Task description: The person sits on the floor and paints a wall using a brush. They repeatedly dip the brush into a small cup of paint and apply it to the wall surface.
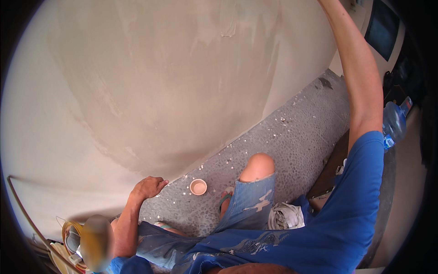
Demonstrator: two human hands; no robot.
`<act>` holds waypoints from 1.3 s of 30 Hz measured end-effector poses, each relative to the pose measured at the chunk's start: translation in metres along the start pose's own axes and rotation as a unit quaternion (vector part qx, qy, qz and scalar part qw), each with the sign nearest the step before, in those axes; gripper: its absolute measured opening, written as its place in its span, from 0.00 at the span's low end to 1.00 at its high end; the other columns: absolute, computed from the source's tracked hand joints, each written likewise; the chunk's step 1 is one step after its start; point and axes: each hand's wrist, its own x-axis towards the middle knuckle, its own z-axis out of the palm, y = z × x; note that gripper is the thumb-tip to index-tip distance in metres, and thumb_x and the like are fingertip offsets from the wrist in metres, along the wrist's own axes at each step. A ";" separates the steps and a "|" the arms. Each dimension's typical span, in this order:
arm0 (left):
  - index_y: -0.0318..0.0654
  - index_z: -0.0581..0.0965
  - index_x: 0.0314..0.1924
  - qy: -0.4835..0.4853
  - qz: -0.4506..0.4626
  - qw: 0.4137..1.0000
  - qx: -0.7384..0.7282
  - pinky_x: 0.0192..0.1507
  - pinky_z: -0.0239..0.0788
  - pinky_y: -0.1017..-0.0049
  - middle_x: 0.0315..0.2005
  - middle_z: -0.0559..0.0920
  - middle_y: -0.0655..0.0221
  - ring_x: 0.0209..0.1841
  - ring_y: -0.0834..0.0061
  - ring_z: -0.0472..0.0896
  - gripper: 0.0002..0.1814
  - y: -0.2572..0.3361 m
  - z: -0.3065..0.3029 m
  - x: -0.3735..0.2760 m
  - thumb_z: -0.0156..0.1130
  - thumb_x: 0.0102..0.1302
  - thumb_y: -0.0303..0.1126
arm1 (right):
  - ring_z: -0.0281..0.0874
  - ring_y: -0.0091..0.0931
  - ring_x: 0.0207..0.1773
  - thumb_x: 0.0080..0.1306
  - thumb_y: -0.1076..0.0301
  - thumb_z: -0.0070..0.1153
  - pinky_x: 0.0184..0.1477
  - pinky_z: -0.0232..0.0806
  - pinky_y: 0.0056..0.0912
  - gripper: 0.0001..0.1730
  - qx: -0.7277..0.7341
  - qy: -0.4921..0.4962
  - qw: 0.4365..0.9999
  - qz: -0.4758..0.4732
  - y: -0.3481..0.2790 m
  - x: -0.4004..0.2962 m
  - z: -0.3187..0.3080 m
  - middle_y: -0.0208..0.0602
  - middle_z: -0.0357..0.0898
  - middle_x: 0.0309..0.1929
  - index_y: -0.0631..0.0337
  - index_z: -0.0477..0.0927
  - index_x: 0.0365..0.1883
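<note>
Before me rises a beige wall (178,85) with a broad, darker, damp-looking patch of skim coat. A narrow ridged streak (228,20) of thicker coating shows near its top. My left hand (149,187) hangs low at the wall's foot, fingers curled and thumb pointing right; nothing shows in it. Whether its knuckles touch the wall I cannot tell. To its right, a small pinkish bowl (198,187) stands upright on the pebbled floor. My right arm (361,68) reaches up along the right side, and its hand is out of view past the top edge.
White specks dot the pebbled floor (301,113). A crumpled pale cloth (286,215) lies beside my bent knee. At right are a large clear-blue water bottle (394,123) and a brown board (330,167). A thin bent rod (25,209) and a yellow-rimmed container (70,236) are at lower left.
</note>
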 end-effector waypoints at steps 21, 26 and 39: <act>0.36 0.84 0.42 0.032 0.001 0.999 0.011 0.53 0.74 0.52 0.36 0.86 0.47 0.46 0.43 0.83 0.35 -0.005 0.005 -0.006 0.39 0.81 0.59 | 0.85 0.20 0.43 0.69 0.80 0.62 0.43 0.81 0.22 0.11 -0.131 0.290 0.910 -0.265 -0.009 -0.061 0.089 0.35 0.88 0.52 0.64 0.87 0.49; 0.35 0.83 0.41 0.041 0.004 0.999 0.000 0.52 0.73 0.50 0.35 0.85 0.46 0.45 0.42 0.83 0.34 -0.003 0.000 -0.009 0.40 0.82 0.57 | 0.84 0.22 0.47 0.71 0.71 0.64 0.45 0.79 0.24 0.12 -0.055 0.279 0.944 -0.166 0.009 -0.140 0.128 0.34 0.88 0.49 0.63 0.87 0.51; 0.35 0.84 0.40 0.008 -0.006 1.000 -0.003 0.53 0.74 0.51 0.36 0.86 0.46 0.47 0.42 0.83 0.37 -0.001 0.001 0.000 0.37 0.82 0.60 | 0.83 0.21 0.51 0.71 0.65 0.66 0.51 0.79 0.27 0.13 0.071 -0.092 0.986 0.116 0.071 -0.128 0.106 0.31 0.88 0.48 0.61 0.88 0.51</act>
